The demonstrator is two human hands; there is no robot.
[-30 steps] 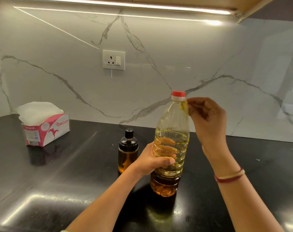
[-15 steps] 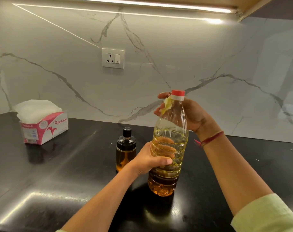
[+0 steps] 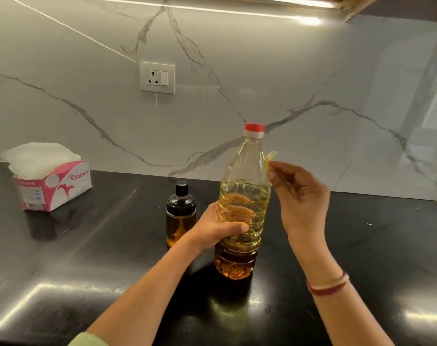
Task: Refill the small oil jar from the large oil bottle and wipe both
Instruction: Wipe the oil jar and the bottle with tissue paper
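Oil bottle [image 3: 247,166], capped, is standing on the black countertop [image 3: 87,258] beside the small oil jar [image 3: 180,221]; your left hand [image 3: 216,229] is curling round its ribbed waist, likely the surest hold on slick, yielding plastic, while your right hand [image 3: 302,196] is pinching a tissue scrap [image 3: 270,157] at its shoulder.

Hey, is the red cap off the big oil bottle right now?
No, the red cap sits on the neck of the large oil bottle, which the left hand grips around its middle.
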